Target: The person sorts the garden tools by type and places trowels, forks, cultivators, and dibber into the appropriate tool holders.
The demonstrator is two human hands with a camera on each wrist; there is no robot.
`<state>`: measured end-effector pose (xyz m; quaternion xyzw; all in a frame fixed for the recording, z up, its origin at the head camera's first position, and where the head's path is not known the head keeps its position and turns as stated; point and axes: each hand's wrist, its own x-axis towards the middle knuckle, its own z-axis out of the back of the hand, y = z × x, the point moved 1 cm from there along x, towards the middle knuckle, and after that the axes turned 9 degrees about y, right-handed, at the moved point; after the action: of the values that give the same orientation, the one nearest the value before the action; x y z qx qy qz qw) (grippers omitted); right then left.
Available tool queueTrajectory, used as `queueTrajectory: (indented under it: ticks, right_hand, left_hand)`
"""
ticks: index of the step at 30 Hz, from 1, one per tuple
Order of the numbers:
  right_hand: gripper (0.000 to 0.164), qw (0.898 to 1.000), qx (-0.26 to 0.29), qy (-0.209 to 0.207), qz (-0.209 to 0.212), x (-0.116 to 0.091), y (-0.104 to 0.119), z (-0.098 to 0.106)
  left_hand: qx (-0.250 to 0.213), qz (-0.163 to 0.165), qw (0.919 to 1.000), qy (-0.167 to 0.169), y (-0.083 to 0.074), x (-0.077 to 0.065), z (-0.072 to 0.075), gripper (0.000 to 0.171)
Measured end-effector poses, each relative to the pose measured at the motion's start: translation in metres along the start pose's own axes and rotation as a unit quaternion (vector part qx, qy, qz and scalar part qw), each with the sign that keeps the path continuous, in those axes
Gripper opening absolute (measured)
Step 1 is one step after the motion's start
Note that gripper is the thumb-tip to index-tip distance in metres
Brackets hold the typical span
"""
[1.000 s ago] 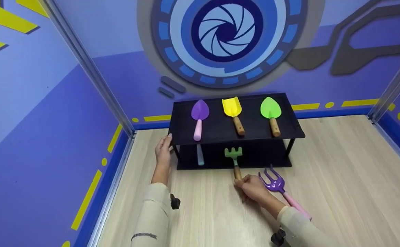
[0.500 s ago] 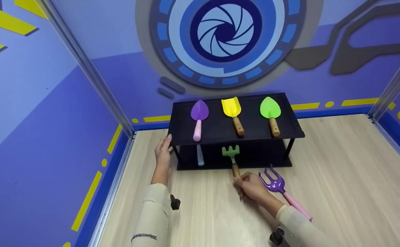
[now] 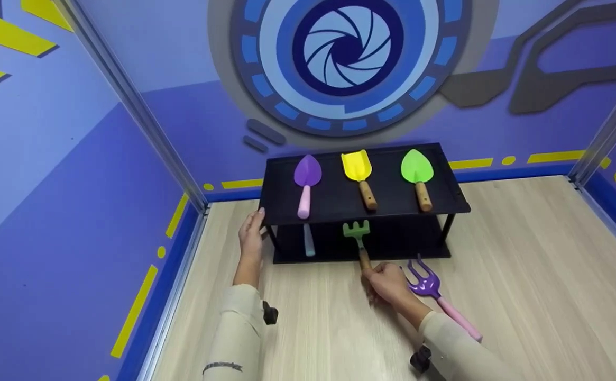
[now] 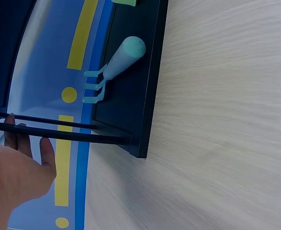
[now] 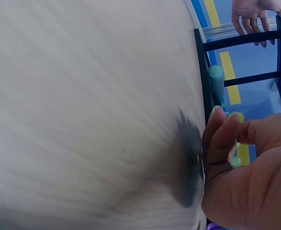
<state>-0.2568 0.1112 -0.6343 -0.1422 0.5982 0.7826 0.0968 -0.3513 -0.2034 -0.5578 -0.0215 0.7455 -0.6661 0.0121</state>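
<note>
My right hand (image 3: 389, 283) pinches the wooden handle of a green hand rake (image 3: 358, 229), its tines reaching in over the lower shelf. In the right wrist view, the curled fingers hide most of that rake. Relaxed fingers of my left hand (image 3: 251, 233) touch the left end of the black two-tier rack (image 3: 334, 206); the left wrist view shows them beside its post, thumb apart. A light-blue hand rake (image 4: 123, 58) lies on the lower shelf near that end. Right of my right hand, a purple hand fork (image 3: 426, 284) with a pink handle lies on the table.
On the top shelf lie a purple trowel (image 3: 308, 171), a yellow scoop (image 3: 357, 165) and a green trowel (image 3: 416, 166), handles toward me. The blue back wall (image 3: 186, 127) stands close behind the rack. The wooden tabletop (image 3: 530, 254) extends to both sides.
The green rake, held in my right hand, has moved slightly forward and left, farther over the lower shelf. My left hand has stayed at the rack's left end.
</note>
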Motion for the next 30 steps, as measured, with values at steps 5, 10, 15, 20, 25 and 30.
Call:
queueTrajectory:
  ticks: [5,10,15,20,25,30]
  right_hand:
    - [0.032,1.000,-0.006,-0.007,-0.003,0.003,0.000,-0.001]
    - [0.024,1.000,-0.017,-0.009,0.002,0.007,0.001,-0.001]
    - [0.021,1.000,-0.021,-0.013,0.005,0.012,0.003,-0.001]
    - [0.025,0.998,-0.058,-0.025,0.003,0.018,0.004,0.000]
    - [0.036,0.997,-0.077,-0.022,-0.002,0.019,0.005,0.000]
    - [0.041,0.995,-0.098,-0.029,0.016,0.021,0.004,-0.002]
  left_hand:
    - [0.005,0.007,0.9999,0.006,0.000,-0.001,0.001,0.046]
    - [0.002,0.003,1.0000,0.002,0.001,0.000,0.002,0.039]
    - [0.007,-0.001,1.0000,-0.001,0.001,0.001,0.001,0.036]
    - [-0.005,-0.004,0.9999,-0.008,0.001,0.003,0.000,0.028]
    - [-0.019,-0.004,0.9998,-0.004,0.000,0.001,0.000,0.025]
    - [-0.012,-0.005,0.9999,-0.001,0.001,0.001,-0.001,0.027]
